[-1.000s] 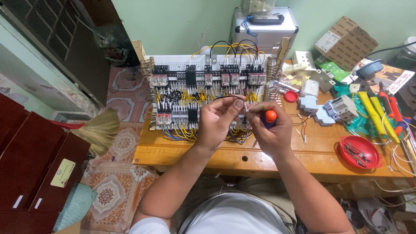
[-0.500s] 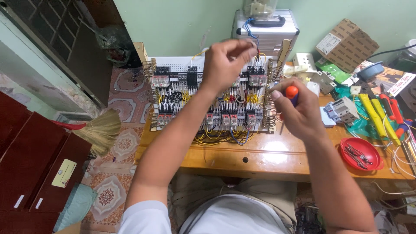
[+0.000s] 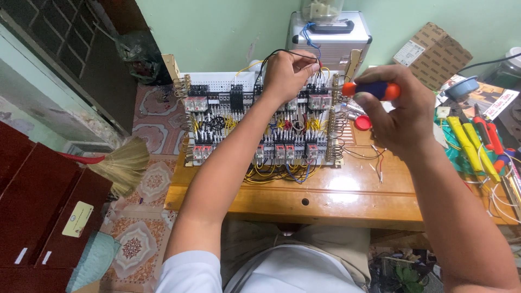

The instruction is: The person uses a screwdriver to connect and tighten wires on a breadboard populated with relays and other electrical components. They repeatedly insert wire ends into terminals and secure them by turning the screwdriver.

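A white wiring panel (image 3: 217, 81) with rows of relays and yellow, black and red wires lies on a wooden table (image 3: 325, 195). My left hand (image 3: 287, 73) reaches to the panel's far top edge and pinches a black wire (image 3: 268, 57) there. My right hand (image 3: 396, 111) holds a screwdriver (image 3: 374, 89) with an orange and blue handle, level, its shaft pointing left toward my left hand's fingers. The tip is hidden behind those fingers.
A silver case (image 3: 331, 38) stands behind the panel against the green wall. A cardboard box (image 3: 431, 54), yellow-handled tools (image 3: 467, 144) and red pliers (image 3: 491, 138) lie at the right. A broom (image 3: 116, 165) and dark red cabinets (image 3: 38, 206) are on the left floor.
My left hand has risen from the panel's near middle to its far top edge. My right hand with the screwdriver has lifted and moved right, turning the tool level.
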